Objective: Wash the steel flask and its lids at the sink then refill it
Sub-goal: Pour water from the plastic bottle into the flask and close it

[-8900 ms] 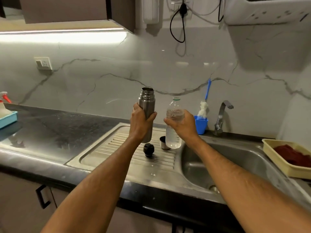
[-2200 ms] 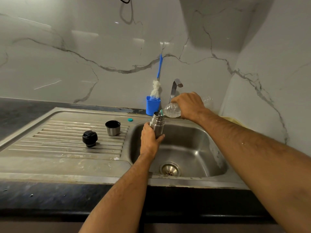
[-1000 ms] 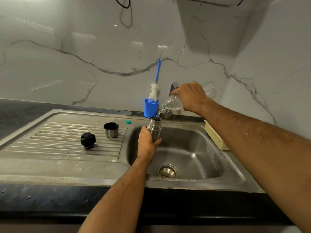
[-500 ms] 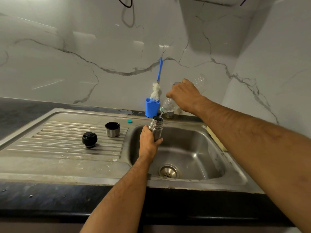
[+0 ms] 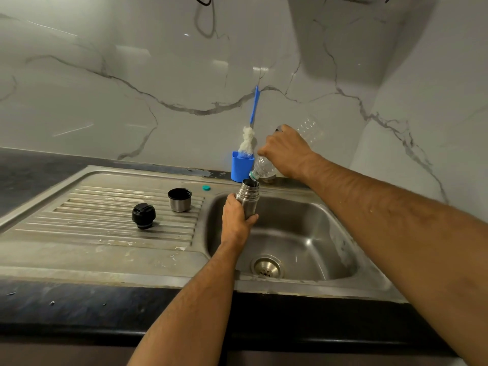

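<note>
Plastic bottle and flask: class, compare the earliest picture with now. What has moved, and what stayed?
The plastic bottle, upright earlier, is now tipped neck-down over the steel flask, which moved from above the drainboard to over the sink. The bottle's cap now lies off. Each hand keeps its grip; both lids stay on the drainboard.

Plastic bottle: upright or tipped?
Tipped. The plastic bottle in the right hand slants neck-down, base raised, mouth at the steel flask opening.

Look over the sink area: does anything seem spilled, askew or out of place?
Nothing spilled. The small teal bottle cap lies loose by the basin's edge, where it could get knocked in. White residue streaks the draining board near its front edge.
</note>
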